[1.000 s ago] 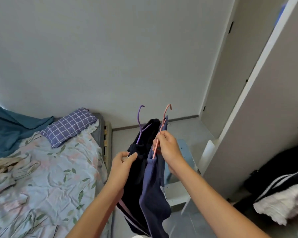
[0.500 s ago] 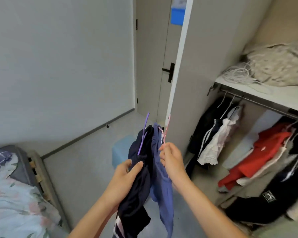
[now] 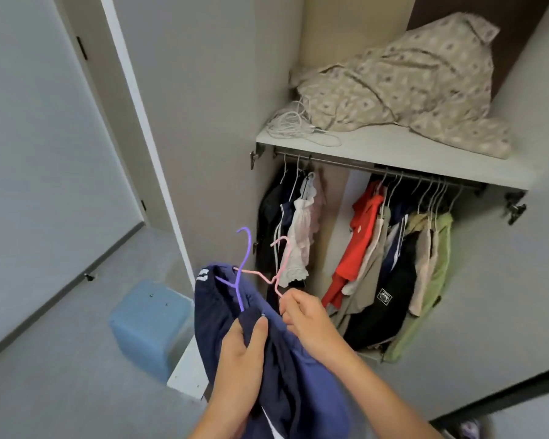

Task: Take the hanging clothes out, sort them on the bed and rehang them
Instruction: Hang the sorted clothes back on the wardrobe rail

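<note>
Wardrobe (image 3: 210, 122) ahead; both hands hold navy garments (image 3: 298, 369) on hangers.

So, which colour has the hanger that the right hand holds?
Pink; the right hand pinches the pink hanger, seen in the head view.

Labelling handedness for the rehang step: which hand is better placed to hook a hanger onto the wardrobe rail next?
Right, probably. The right hand pinches the pink hanger and sits nearer the rail and its open gap. The left hand grips the navy garments below the purple hanger, farther from the rail.
</note>
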{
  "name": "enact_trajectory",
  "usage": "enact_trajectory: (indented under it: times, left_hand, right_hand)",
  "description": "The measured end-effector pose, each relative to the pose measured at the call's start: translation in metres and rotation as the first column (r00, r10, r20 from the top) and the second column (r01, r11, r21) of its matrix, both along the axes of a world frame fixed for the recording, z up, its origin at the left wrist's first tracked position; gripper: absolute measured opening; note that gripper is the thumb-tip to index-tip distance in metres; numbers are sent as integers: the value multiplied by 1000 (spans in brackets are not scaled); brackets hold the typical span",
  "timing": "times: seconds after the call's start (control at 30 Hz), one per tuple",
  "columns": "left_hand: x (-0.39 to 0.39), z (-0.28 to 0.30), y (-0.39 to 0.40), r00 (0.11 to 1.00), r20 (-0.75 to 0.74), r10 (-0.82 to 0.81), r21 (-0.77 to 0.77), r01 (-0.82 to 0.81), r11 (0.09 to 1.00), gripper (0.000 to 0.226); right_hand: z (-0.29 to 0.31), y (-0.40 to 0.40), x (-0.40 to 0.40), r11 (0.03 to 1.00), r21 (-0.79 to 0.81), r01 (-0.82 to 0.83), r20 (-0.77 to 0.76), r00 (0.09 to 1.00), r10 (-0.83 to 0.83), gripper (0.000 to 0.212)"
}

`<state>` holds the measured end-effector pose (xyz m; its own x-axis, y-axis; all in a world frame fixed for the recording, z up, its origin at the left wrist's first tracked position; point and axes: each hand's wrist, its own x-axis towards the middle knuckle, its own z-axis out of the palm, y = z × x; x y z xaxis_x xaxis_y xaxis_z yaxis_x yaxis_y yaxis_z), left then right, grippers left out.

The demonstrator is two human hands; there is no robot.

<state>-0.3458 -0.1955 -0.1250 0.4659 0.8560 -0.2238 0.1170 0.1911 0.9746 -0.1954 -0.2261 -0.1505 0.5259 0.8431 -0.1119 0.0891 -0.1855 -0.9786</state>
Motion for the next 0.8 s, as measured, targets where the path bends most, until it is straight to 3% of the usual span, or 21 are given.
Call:
enact_trajectory:
  times: [0.2,0.47,0.5,0.63,0.8]
  left_hand:
    - [45,0,-8,990,-49,-132,-66,129,990,24]
    - [125,8,2,979,-66,-191,-93,185,978,23]
    - [136,8,4,978,-79,-195,-73,190,979,27]
    - [176,-3,21,967,-155,-201,76,214,974,76]
    - [217,-2,30,958,-205,-201,156,235,959,56]
  right_hand:
    - [-4,-25,70,994,-14,107,-35,994,-107,30]
    - [-5,-45,158,979,41,198,-32,980,-197,28]
    - [-7,-47,170,978,48,203,-40,979,-202,27]
    - [-11,-52,211,974,47,220,-30,975,-219,26]
    - [-12,-55,247,975,42,220,50,974,-222,29]
